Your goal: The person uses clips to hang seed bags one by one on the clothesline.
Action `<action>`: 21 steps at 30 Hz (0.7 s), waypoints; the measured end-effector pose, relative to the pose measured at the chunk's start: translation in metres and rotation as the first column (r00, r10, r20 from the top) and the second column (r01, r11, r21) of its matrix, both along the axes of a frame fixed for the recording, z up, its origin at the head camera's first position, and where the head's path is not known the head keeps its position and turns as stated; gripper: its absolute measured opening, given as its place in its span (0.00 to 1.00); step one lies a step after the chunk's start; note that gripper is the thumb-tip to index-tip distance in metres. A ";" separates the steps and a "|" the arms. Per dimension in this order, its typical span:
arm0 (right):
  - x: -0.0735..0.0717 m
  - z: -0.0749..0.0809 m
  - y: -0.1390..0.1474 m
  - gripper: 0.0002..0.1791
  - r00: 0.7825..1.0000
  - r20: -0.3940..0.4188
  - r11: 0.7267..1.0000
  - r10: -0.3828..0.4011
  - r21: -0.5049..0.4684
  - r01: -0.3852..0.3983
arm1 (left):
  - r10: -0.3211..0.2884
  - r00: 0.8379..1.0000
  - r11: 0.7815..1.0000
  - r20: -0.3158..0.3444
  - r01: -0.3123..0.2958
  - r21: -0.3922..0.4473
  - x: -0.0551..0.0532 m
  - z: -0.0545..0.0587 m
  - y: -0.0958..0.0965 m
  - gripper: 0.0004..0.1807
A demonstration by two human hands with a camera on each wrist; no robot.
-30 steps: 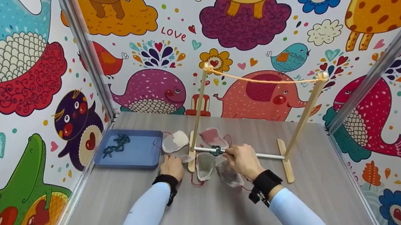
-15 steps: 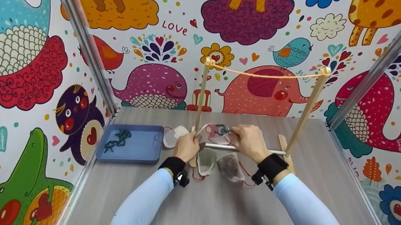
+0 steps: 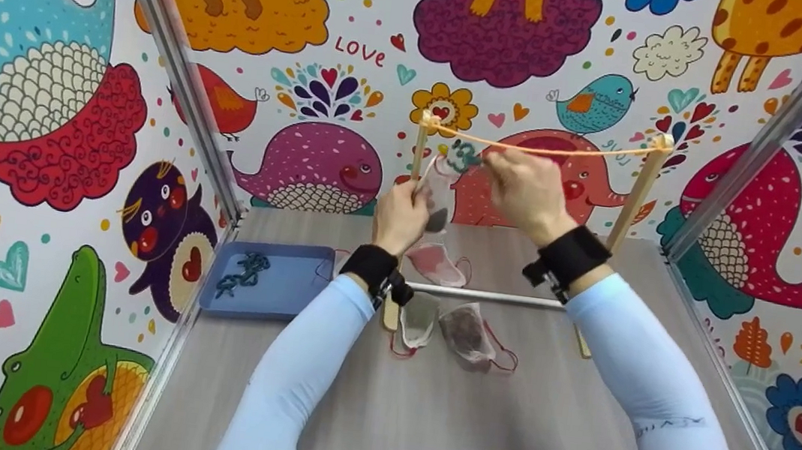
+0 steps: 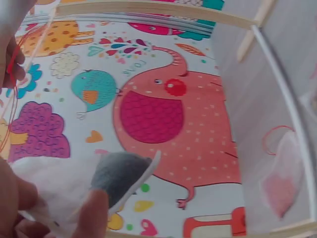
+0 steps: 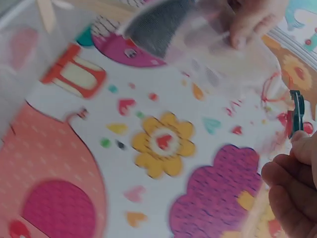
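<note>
My left hand (image 3: pixel 402 214) pinches a small sheer white drawstring bag (image 3: pixel 439 192) with dark grey contents at its bottom, just right of the left wooden post. In the right wrist view, the bag's red drawstring (image 5: pixel 271 87) lies close beside a dark green clip (image 5: pixel 297 111). Thumb and fingers of my right hand (image 3: pixel 529 194) pinch that clip at one end. Both hands are raised off the table, the right one overlapping the orange cord (image 3: pixel 564 152) in the head view. The cord sags slightly between the tops of the two posts.
A white rod (image 3: pixel 491 296) joins the posts low down. Pink (image 3: pixel 436 264), greenish (image 3: pixel 419 318) and brown (image 3: pixel 468 332) filled bags lie around it. On the left, a blue tray (image 3: pixel 295 292) holds several dark green clips (image 3: pixel 242 275). Patterned walls stand behind and beside the table.
My left hand has picked the grey-filled bag up from the table and lifted it toward the cord. My right hand has risen with the clip from near the rod to cord height.
</note>
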State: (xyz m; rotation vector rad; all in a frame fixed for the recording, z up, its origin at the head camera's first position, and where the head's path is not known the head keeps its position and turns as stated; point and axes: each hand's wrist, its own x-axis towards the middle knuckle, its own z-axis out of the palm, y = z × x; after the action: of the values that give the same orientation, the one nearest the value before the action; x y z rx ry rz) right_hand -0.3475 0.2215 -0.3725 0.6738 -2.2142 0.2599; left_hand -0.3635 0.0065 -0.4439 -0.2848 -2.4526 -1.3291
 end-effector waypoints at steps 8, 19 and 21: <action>-0.019 0.040 0.009 0.10 0.985 0.159 0.998 -0.066 -0.003 0.067 | 0.009 1.000 1.000 -0.011 -0.010 -0.003 -0.007 0.024 0.007 0.16; -0.032 0.059 0.001 0.08 0.940 0.340 0.994 -0.028 0.105 -0.008 | -0.007 1.000 0.999 0.019 0.008 -0.050 -0.018 0.043 0.008 0.14; -0.034 0.060 0.000 0.07 0.936 0.351 0.990 0.006 0.128 -0.054 | -0.030 0.999 0.997 0.026 0.032 -0.069 -0.019 0.044 0.008 0.13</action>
State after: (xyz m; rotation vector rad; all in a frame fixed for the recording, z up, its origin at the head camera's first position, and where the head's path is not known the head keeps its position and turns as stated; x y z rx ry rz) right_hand -0.3819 0.2210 -0.3121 0.7853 -2.5831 0.2625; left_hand -0.3829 0.0142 -0.4002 -0.3265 -2.5289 -1.2690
